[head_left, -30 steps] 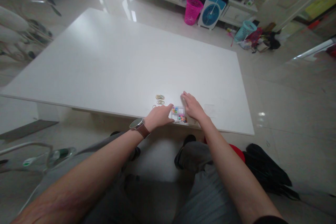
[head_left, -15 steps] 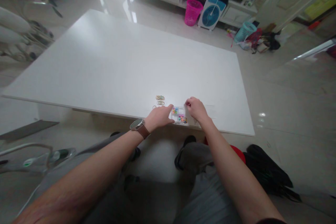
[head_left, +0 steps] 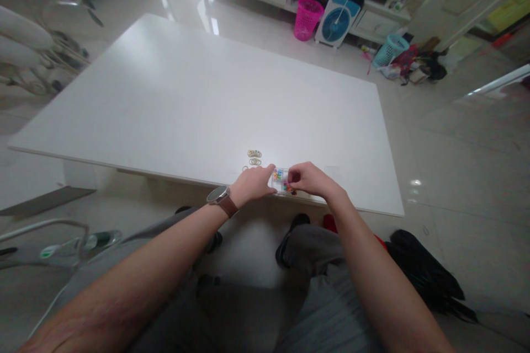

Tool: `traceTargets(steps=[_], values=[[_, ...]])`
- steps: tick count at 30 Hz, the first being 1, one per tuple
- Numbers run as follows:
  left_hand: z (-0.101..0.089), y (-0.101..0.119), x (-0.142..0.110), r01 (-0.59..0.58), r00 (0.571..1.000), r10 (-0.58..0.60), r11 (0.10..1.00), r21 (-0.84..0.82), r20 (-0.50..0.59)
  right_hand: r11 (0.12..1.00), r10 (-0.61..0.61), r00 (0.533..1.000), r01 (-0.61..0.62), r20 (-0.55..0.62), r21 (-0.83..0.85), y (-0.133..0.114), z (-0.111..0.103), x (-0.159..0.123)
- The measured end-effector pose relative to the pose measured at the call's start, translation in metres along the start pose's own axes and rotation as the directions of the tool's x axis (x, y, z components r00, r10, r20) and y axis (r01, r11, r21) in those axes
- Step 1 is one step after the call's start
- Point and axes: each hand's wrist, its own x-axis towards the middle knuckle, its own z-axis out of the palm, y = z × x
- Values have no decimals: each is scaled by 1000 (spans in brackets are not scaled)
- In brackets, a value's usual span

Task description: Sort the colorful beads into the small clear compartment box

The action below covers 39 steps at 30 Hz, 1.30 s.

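Note:
At the table's front edge lies a small clear compartment box point(head_left: 285, 170) with tiny coloured pieces point(head_left: 278, 175) in an upper left compartment and more in a lower one. My left hand point(head_left: 255, 182) holds the box's left end, thumb at its near corner and fingers at its far corner. Over the lower compartment, my right hand point(head_left: 308, 177) has thumb and fingertips pinched together. Whatever is between those fingertips is too small to make out. Beyond my left hand, several small rings point(head_left: 254, 153) lie in two rows, with a single ring point(head_left: 245, 168) close to my fingers.
The white table point(head_left: 215, 99) stretches away from me. A thin clear sheet or lid point(head_left: 332, 170) lies right of my right hand. On the floor beyond stand a pink basket point(head_left: 308, 19), a blue-and-white fan point(head_left: 337, 21) and a light blue basket point(head_left: 390, 51).
My right hand has moved nearer and slightly left, from the box's far right side to over its lower compartment. My left hand stays at the box's left end.

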Motion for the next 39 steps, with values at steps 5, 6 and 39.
traceTargets(steps=[5,6,39], values=[[0,-1,0,-4,1000,4,1000,-6,2,997,44,998,-41,44,-63,-3,4,0],[0,-1,0,-2,1000,2,1000,-6,2,996,48,998,-44,52,-77,-4,4,0],[-2,1,0,-3,1000,3,1000,-15,13,915,41,999,-38,-1,-401,-5,9,3]])
